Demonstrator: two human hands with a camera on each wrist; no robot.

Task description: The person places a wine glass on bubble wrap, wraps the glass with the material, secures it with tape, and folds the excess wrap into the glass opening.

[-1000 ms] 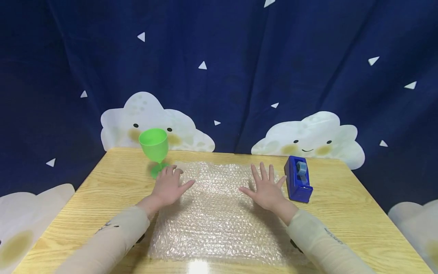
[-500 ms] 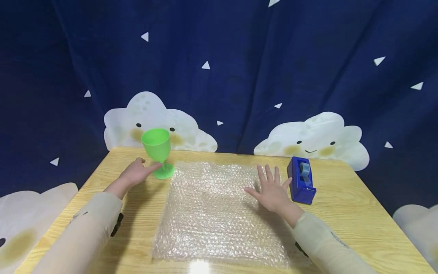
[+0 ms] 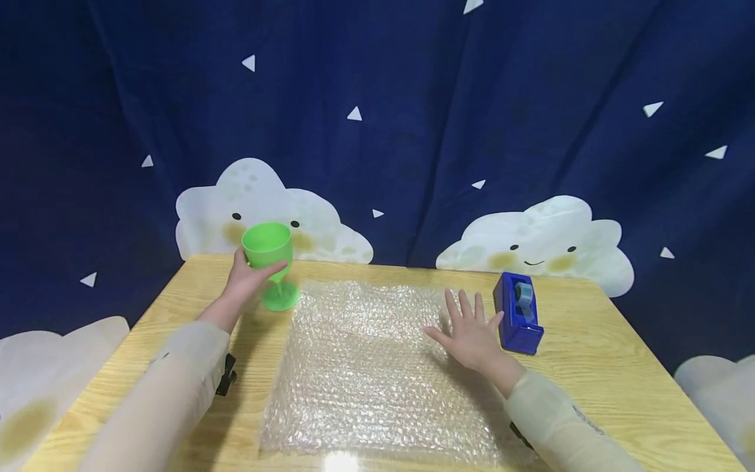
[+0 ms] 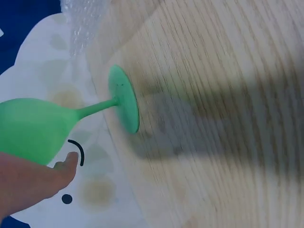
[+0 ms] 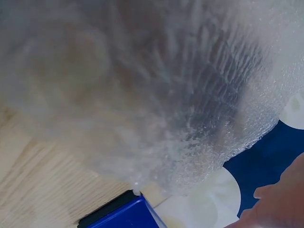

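Note:
A bright green plastic goblet (image 3: pixel 267 241) stands upright on its round foot at the back left of the table. My left hand (image 3: pixel 244 280) holds its bowl from the left, with the thumb across the front and fingers partly hidden behind. The left wrist view shows that hand (image 4: pixel 35 183) at the goblet's bowl (image 4: pixel 31 124), with the foot (image 4: pixel 124 99) at the tabletop. A flat sheet of bubble wrap (image 3: pixel 366 387) lies in the middle. Over its right part my right hand (image 3: pixel 474 339) is spread, fingers straight and holding nothing.
A blue tape dispenser (image 3: pixel 519 331) with a roll of tape stands just right of my right hand. The wooden table (image 3: pixel 601 367) ends at the back against a dark blue curtain (image 3: pixel 401 131) with cloud prints.
My left hand has moved left off the bubble wrap, round to the goblet's left side, then up onto its bowl. The right hand has stayed spread in nearly the same place.

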